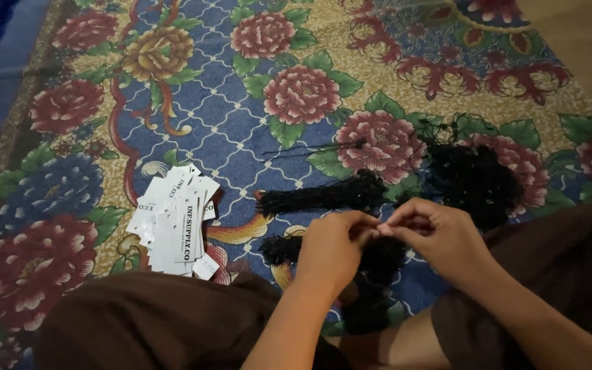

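Two bare hands, left hand (330, 250) and right hand (436, 236), fingertips meeting over the lap; one heap of small white rectangular paper tags (176, 219), too overlapped for an exact count, roughly two dozen; three tied bundles of thin black cords: long black cord bundle (323, 197), short black cord bundle (281, 248), dark cord bundle under the hands (381, 264); one loose tangled pile of black cords (473, 177); one flowered woven carpet in blue, red and green (227, 109)
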